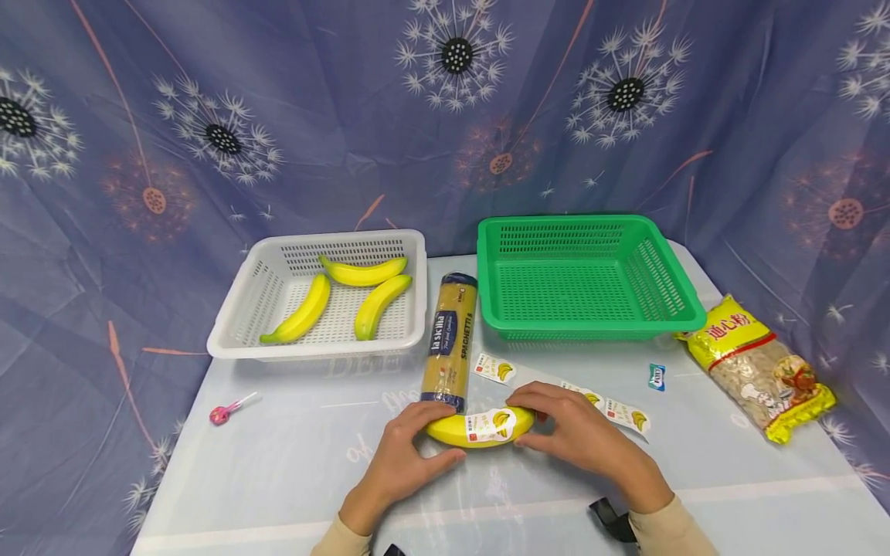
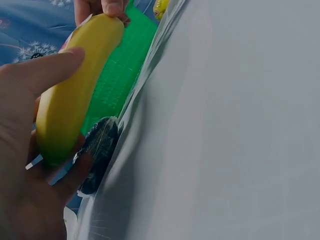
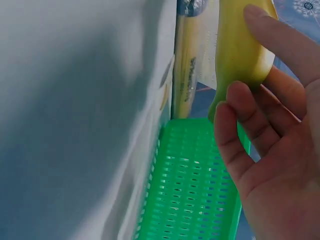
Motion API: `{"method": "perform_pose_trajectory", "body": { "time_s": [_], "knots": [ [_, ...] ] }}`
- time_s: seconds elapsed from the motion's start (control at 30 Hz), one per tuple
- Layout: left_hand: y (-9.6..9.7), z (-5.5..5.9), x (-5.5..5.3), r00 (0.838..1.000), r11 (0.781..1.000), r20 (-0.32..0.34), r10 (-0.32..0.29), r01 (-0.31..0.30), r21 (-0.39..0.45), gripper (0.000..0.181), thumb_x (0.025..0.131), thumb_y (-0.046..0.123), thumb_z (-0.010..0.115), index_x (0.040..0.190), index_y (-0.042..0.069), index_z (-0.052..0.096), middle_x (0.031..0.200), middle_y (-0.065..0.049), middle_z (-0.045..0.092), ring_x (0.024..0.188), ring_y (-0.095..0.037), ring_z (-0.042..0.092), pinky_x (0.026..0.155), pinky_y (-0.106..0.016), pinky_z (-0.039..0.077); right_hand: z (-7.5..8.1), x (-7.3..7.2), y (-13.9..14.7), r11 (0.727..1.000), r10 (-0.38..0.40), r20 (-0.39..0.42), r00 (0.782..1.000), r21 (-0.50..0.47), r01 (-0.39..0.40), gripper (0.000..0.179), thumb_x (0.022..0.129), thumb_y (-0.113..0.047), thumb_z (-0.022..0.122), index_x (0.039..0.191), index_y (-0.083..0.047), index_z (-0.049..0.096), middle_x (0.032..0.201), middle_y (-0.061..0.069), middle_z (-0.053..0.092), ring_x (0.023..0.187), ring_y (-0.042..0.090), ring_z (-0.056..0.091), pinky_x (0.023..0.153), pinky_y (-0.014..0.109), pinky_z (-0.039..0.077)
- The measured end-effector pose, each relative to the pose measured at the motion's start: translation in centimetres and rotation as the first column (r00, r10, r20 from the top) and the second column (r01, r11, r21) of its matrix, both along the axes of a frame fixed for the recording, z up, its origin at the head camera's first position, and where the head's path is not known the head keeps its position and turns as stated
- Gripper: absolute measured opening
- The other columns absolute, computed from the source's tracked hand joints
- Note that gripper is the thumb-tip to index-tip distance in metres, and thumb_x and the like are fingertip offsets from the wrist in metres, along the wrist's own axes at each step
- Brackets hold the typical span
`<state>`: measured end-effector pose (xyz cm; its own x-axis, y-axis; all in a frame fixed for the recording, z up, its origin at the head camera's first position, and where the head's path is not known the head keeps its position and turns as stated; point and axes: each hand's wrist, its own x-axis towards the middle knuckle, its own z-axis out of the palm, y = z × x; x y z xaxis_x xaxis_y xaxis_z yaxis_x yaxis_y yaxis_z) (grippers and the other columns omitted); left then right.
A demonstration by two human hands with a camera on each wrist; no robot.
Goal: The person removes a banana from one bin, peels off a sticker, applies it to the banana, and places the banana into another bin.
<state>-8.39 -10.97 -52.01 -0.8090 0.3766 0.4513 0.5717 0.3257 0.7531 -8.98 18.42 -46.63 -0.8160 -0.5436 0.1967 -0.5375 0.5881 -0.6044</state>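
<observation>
A yellow banana [image 1: 445, 432] lies crosswise between the two hands near the front of the table. On its upper side is a white label [image 1: 490, 425] with a banana picture. The left hand [image 1: 402, 457] grips the left end, its thumb along the near side in the left wrist view, where the banana [image 2: 75, 90] has a green tip. At the right end, the right hand [image 1: 580, 431] holds the banana [image 3: 242, 45] between thumb and curled fingers. A strip of similar labels [image 1: 495, 369] lies behind the right hand, which partly hides it.
A white basket [image 1: 316, 352] with 3 bananas stands back left, a green basket [image 1: 591, 327] back right. Between them lies a spaghetti pack [image 1: 448, 332], its near end close behind the held banana. A noodle bag [image 1: 761, 371], a small blue packet [image 1: 657, 377] and a lollipop [image 1: 221, 415] lie farther out.
</observation>
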Motion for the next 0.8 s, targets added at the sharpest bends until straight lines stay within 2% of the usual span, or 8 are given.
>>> {"method": "perform_pose_trajectory", "body": {
  "time_s": [0.07, 0.2, 0.37, 0.47, 0.63, 0.7, 0.8],
  "knots": [
    [0.0, 0.4, 0.1, 1.000, 0.999, 0.023, 0.004, -0.005, 0.037, 0.052, 0.071, 0.027, 0.087, 0.115, 0.010, 0.066, 0.117, 0.002, 0.063, 0.108, -0.016, 0.058, 0.097, -0.030, 0.043, 0.2, -0.1, 0.1, 1.000, 0.006, -0.004, 1.000, -0.002, -0.006, 0.048, 0.077, -0.032, 0.082, 0.120, -0.021, 0.065, 0.119, -0.018, 0.056, 0.098, 0.002, 0.055, 0.075, 0.024, 0.049],
    [0.2, 1.9, 0.4, 0.997, 0.995, 0.071, -0.006, -0.002, 0.101, 0.048, 0.068, 0.015, 0.089, 0.110, 0.005, 0.067, 0.111, -0.005, 0.065, 0.105, -0.019, 0.060, 0.095, -0.030, 0.045, 0.7, -0.2, 0.0, 0.998, -0.003, -0.043, 0.999, 0.065, 0.006, 0.047, 0.075, -0.036, 0.082, 0.118, -0.026, 0.066, 0.118, -0.022, 0.055, 0.104, 0.001, 0.049, 0.083, 0.027, 0.048],
    [0.2, 3.5, 0.8, 0.995, 0.993, 0.100, -0.012, 0.000, 0.122, 0.048, 0.065, 0.009, 0.089, 0.108, 0.004, 0.068, 0.110, -0.007, 0.066, 0.103, -0.022, 0.061, 0.095, -0.029, 0.045, 1.4, -0.1, -0.3, 0.991, 0.006, -0.105, 0.994, 0.134, 0.009, 0.046, 0.073, -0.039, 0.083, 0.114, -0.028, 0.067, 0.115, -0.023, 0.055, 0.110, 0.003, 0.044, 0.091, 0.031, 0.044],
    [0.2, 3.8, 0.9, 0.994, 0.992, 0.112, -0.013, -0.002, 0.127, 0.048, 0.066, 0.010, 0.089, 0.109, 0.006, 0.068, 0.111, -0.007, 0.065, 0.105, -0.023, 0.061, 0.096, -0.029, 0.044, 1.7, -0.1, -0.3, 0.990, 0.038, -0.104, 0.994, 0.136, -0.024, 0.044, 0.075, -0.037, 0.082, 0.115, -0.026, 0.067, 0.115, -0.021, 0.055, 0.111, 0.003, 0.046, 0.092, 0.030, 0.044],
    [0.1, 3.6, 0.9, 0.993, 0.987, 0.115, -0.012, -0.007, 0.163, 0.054, 0.066, 0.010, 0.089, 0.114, 0.011, 0.066, 0.116, -0.013, 0.062, 0.112, -0.027, 0.056, 0.099, -0.029, 0.042, 2.2, -0.3, -0.3, 0.990, 0.080, -0.116, 0.990, 0.123, -0.066, 0.042, 0.076, -0.034, 0.082, 0.114, -0.025, 0.067, 0.113, -0.019, 0.056, 0.107, 0.003, 0.050, 0.090, 0.029, 0.046],
    [0.0, 3.6, 0.9, 0.993, 0.984, 0.114, -0.010, -0.010, 0.177, 0.056, 0.068, 0.010, 0.088, 0.118, 0.011, 0.063, 0.118, -0.015, 0.060, 0.114, -0.027, 0.055, 0.096, -0.031, 0.045, 2.5, -0.4, -0.2, 0.991, 0.081, -0.127, 0.989, 0.114, -0.067, 0.042, 0.076, -0.034, 0.082, 0.114, -0.025, 0.067, 0.113, -0.018, 0.056, 0.106, 0.004, 0.050, 0.090, 0.029, 0.046],
    [-0.2, 3.8, 0.8, 0.996, 0.980, 0.085, -0.005, -0.012, 0.199, 0.057, 0.072, 0.005, 0.084, 0.123, 0.003, 0.059, 0.121, -0.018, 0.058, 0.107, -0.027, 0.056, 0.084, -0.038, 0.052, 3.2, -0.8, 0.2, 0.994, 0.068, -0.127, 0.990, 0.095, -0.056, 0.043, 0.076, -0.033, 0.082, 0.115, -0.025, 0.067, 0.114, -0.017, 0.056, 0.108, 0.006, 0.051, 0.090, 0.031, 0.046]
  ]
}}
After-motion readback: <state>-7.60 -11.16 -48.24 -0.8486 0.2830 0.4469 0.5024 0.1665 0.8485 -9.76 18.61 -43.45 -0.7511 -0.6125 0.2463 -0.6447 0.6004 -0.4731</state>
